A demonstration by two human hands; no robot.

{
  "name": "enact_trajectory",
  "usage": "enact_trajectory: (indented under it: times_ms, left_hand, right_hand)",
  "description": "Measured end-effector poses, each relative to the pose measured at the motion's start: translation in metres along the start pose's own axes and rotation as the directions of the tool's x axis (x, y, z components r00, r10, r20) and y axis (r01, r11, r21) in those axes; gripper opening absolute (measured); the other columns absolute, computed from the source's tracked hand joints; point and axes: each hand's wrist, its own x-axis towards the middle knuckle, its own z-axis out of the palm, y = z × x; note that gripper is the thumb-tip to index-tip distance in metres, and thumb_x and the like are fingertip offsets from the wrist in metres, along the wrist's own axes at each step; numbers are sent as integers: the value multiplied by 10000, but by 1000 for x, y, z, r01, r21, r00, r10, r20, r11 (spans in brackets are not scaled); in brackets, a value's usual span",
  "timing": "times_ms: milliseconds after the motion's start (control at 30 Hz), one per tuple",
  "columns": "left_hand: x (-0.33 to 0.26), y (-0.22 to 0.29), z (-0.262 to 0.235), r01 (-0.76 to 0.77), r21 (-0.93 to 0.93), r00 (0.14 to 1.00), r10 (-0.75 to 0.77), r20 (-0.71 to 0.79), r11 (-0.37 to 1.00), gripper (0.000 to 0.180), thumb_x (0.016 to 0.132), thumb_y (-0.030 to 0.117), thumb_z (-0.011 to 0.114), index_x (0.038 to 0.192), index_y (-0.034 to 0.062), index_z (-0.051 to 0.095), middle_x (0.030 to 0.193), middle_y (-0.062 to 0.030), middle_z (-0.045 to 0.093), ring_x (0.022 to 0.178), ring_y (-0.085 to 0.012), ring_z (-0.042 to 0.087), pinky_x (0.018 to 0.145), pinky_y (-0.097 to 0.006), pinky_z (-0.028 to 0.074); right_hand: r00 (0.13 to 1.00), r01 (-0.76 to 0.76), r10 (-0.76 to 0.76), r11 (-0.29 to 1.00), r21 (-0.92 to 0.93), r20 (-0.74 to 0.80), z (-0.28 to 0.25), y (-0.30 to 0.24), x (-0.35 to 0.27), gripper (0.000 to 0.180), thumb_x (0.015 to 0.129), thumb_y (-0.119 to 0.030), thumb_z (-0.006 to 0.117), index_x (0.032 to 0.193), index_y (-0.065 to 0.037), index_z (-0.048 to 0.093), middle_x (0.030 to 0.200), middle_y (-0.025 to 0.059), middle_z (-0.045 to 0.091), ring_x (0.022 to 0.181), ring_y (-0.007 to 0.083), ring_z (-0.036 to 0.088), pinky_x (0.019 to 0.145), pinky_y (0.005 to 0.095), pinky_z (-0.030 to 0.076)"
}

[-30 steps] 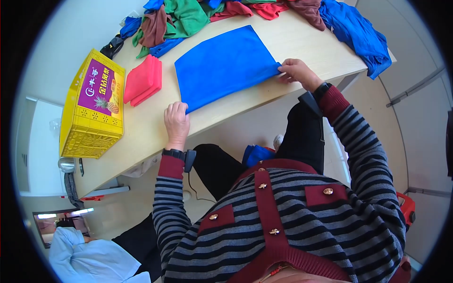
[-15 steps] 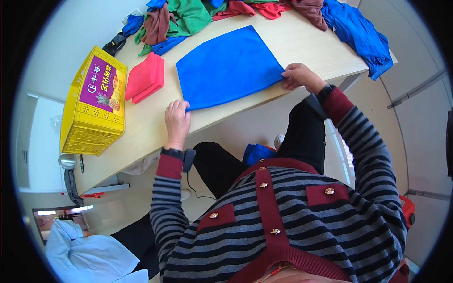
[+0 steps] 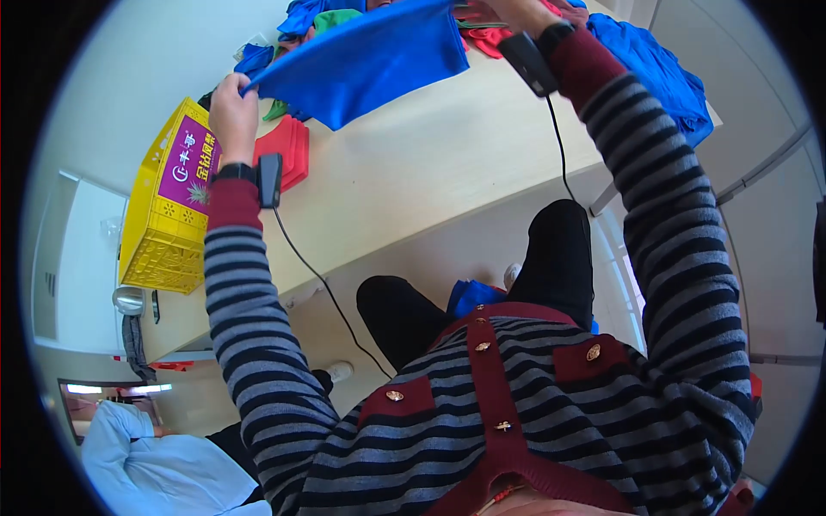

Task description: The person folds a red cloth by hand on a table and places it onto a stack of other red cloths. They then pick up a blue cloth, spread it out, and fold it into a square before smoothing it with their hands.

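A blue cloth point(image 3: 370, 64) is lifted off the table and stretched between my two hands, its lower edge hanging loose above the tabletop. My left hand point(image 3: 234, 112) is closed on its left corner, near the yellow crate. At the top edge of the view, my right hand point(image 3: 520, 13) is raised by the cloth's right end; its fingertips are cut off there. Below my left hand, beside the crate, lies a folded red cloth stack point(image 3: 288, 150).
A yellow plastic crate point(image 3: 168, 249) stands at the table's left end. Heaped blue, green and red cloths line the far side, with a blue pile point(image 3: 650, 77) at the right. Another person in a light blue top point(image 3: 168, 464) is at lower left. Cables hang from both wrist devices.
Both hands have moved up and away from me, raising the blue cloth from the table's near edge toward the far heap. The left hand also went left.
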Motion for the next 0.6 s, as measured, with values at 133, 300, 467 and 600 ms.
enact_trajectory:
  times_ms: [133,300,467,600]
  left_hand:
    - [-96,21,9,16,-141,993,2,121,990,82,813,59,666,872,101,627,878,-118,642,870,-355,620,755,-471,490]
    - [-229,59,-7,-40,-177,933,100,346,983,141,764,-4,652,865,74,592,877,-129,590,875,-342,590,773,-450,478]
    - [-263,85,-28,39,-258,882,88,463,965,170,750,-9,673,878,54,580,874,-154,597,886,-366,610,775,-447,491]
    - [-212,45,6,83,-252,806,84,586,964,189,767,38,696,939,59,623,892,-171,653,884,-383,658,746,-477,513]
  right_hand:
    - [995,-24,31,997,-78,92,-9,62,-63,217,1001,-227,627,1090,-29,632,1040,105,716,942,202,737,834,319,595]
    - [882,-453,465,881,-135,75,-4,114,-163,171,986,-228,650,1005,-63,611,988,65,704,915,189,733,806,295,580]
    - [711,-680,696,717,-153,102,-1,120,-207,172,998,-207,623,1041,-41,618,1056,92,712,967,208,727,823,312,587]
    - [747,-653,636,756,35,190,-5,123,-150,200,1007,-176,594,1104,-2,615,1097,171,716,964,256,737,837,360,607]
